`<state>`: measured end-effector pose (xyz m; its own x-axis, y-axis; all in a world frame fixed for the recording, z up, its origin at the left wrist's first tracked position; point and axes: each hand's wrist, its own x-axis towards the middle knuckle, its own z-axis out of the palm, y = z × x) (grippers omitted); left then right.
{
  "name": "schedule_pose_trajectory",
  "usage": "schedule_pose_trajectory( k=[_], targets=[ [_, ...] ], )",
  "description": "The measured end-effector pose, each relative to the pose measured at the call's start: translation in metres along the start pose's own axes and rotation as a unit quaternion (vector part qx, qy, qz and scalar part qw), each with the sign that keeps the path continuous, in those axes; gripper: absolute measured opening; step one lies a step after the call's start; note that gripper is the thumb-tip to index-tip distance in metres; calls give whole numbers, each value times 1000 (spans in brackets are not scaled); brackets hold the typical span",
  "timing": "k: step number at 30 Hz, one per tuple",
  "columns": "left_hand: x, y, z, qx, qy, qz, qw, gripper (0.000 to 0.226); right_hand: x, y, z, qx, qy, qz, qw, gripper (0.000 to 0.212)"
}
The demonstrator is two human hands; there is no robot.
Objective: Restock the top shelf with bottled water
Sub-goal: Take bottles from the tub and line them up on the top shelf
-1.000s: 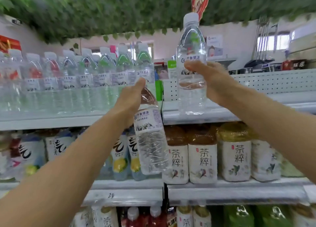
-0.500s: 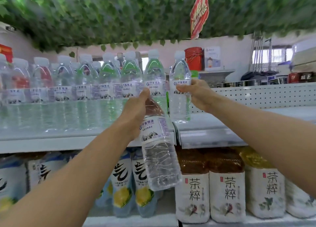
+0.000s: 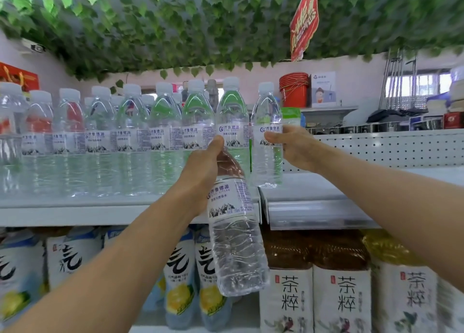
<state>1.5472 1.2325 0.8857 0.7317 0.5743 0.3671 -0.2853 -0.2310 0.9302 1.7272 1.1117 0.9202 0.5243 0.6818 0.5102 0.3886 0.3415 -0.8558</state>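
My right hand [image 3: 292,145] grips a clear water bottle [image 3: 266,116] with a white cap by its label; the bottle stands upright on the white top shelf [image 3: 308,194], at the right end of a row of matching bottles [image 3: 130,142]. My left hand [image 3: 202,167] holds a second water bottle [image 3: 234,234] by its neck, hanging in front of the shelf edge with its base tilted down and to the right. That bottle's cap is hidden in my palm.
The top shelf is bare to the right of the row, backed by a white pegboard [image 3: 391,145]. Below stand yellow-labelled drinks [image 3: 180,277] and tea bottles [image 3: 341,282]. Green leaf garlands [image 3: 200,23] and a red sign [image 3: 304,21] hang overhead; a red bucket [image 3: 293,89] sits behind.
My right hand has lowered its bottle from above the shelf down onto it, beside the row's last bottle. My left hand has kept its bottle in about the same place.
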Motion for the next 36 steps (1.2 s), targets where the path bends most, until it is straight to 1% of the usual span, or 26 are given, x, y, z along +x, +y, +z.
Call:
schedule_pose_trajectory(
  k=[4,7,8,9,10,11,12,13,14,15,16,17,18,19,20,21,22,24,25,26,28,30,31,34,36],
  targets=[
    [-6,2,2,-3,3,14,1000,51,-2,-1,3,-9,2,21,1000,62],
    [-11,5,3,-5,-7,5,1000,50,-7,1,4,-32,-1,39,999,37],
    [-14,7,4,-4,-10,0,1000,49,-8,1,3,-50,-1,43,998,33],
    [-17,8,4,-2,-12,-6,1000,48,-12,-2,3,-76,4,48,996,35],
    [-20,10,5,0,-12,-12,1000,48,-17,-5,6,-113,16,52,992,49],
    [-22,11,5,3,-14,-13,1000,48,-22,-8,8,-158,36,57,985,69],
    [-25,13,5,5,-15,-8,1000,48,-27,-11,9,-206,63,53,975,83],
    [-28,15,5,6,-16,-1,1000,48,-36,-16,13,-232,100,34,967,85],
    [-31,17,5,5,-17,8,1000,48,-48,-21,18,-245,135,-2,960,79],
    [-33,20,5,3,-18,18,1000,46,-60,-25,24,-243,155,-42,957,67],
    [-35,23,6,-5,-18,28,999,43,-75,-31,30,-243,150,-74,955,55],
    [-37,27,6,-16,-15,38,999,42,-91,-35,38,-252,122,-91,956,46],
    [-38,33,7,-27,-8,48,998,40,-108,-39,47,-263,75,-94,957,46],
    [-39,39,7,-32,0,56,998,40,-122,-41,57,-283,24,-80,956,53],
    [-39,46,9,-36,7,65,997,41,-133,-42,65,-312,-17,-56,948,60],
    [-39,52,11,-42,15,76,996,44,-141,-43,74,-341,-46,-45,938,62],
    [-38,58,14,-54,21,87,995,46,-146,-43,80,-362,-57,-47,929,57],
    [-38,70,21,-67,25,117,991,45,-146,-46,81,-373,-26,-71,925,38],
    [-38,76,24,-60,24,137,988,43,-143,-49,78,-366,-9,-78,927,33],
    [-37,82,27,-51,17,159,986,42,-141,-53,74,-354,5,-80,932,34],
    [-35,89,29,-15,-1,196,981,41,-134,-57,64,-321,38,-86,942,43],
    [-30,86,24,74,22,239,968,34,-127,-58,55,-269,77,-94,955,47],
    [-26,80,19,124,43,266,955,32,-123,-59,52,-246,97,-102,959,46],
    [-12,49,3,252,73,311,913,46,-108,-57,42,-203,155,-115,960,43],
    [-3,29,-3,342,99,319,878,55,-96,-52,38,-193,169,-113,960,44]
  ],
)
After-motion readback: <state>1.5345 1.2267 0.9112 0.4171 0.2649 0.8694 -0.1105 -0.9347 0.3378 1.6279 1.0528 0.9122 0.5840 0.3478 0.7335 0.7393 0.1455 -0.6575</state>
